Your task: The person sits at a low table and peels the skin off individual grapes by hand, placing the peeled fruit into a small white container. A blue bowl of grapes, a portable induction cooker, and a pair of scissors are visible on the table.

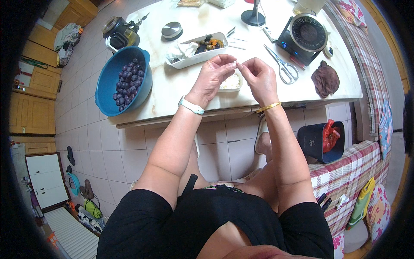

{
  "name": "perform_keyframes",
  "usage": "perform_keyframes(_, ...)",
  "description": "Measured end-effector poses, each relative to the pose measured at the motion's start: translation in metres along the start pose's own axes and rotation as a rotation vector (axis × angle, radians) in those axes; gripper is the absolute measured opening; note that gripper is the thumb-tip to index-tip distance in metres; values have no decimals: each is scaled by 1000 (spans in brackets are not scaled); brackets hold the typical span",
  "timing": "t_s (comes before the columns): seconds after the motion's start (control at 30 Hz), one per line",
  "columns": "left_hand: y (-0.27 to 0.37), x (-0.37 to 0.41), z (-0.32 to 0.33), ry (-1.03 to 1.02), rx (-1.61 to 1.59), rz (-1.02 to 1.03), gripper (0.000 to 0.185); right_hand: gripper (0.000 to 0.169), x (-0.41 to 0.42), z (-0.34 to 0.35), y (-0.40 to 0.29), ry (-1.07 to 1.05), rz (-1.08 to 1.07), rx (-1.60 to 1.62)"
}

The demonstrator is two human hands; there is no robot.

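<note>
A tiny white piece (235, 62) is pinched at the meeting fingertips of both hands; it is too small to identify. My left hand (214, 77), with a pale watch strap at the wrist, holds it from the left. From the other side my right hand (262, 79), a gold bangle at its wrist, grips it between thumb and forefinger. Just beneath the hands, a small container (231, 90) with small white bits (230, 82) stands on the marble-look table (171, 103). My hands partly cover this container.
A blue basin (106, 84) of dark plums or grapes (129, 82) stands left. Behind my hands is a white tray (194, 61) with tissue and fruit scraps. Scissors (286, 69), a fan (307, 32) and a brown cloth (325, 79) lie right. A dark bin (310, 142) stands on the floor.
</note>
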State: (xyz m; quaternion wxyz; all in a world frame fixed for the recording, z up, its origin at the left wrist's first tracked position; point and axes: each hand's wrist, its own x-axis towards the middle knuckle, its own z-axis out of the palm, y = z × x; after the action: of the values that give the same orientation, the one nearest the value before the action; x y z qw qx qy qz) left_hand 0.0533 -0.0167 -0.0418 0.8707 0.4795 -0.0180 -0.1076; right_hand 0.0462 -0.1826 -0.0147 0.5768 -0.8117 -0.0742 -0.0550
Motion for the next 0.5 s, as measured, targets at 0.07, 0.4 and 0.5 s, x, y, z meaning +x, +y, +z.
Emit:
perform_keyframes(0.07,-1,0,-2,-10,5,12,17,19,0,0,1,-4,0,11)
perform_keyframes(0.4,-3,2,-4,-14,21,2,18,19,0,-3,1,-4,-19,-22)
perform_keyframes(0.5,-3,1,-4,-15,22,0,18,19,0,-3,-1,-13,-12,-31)
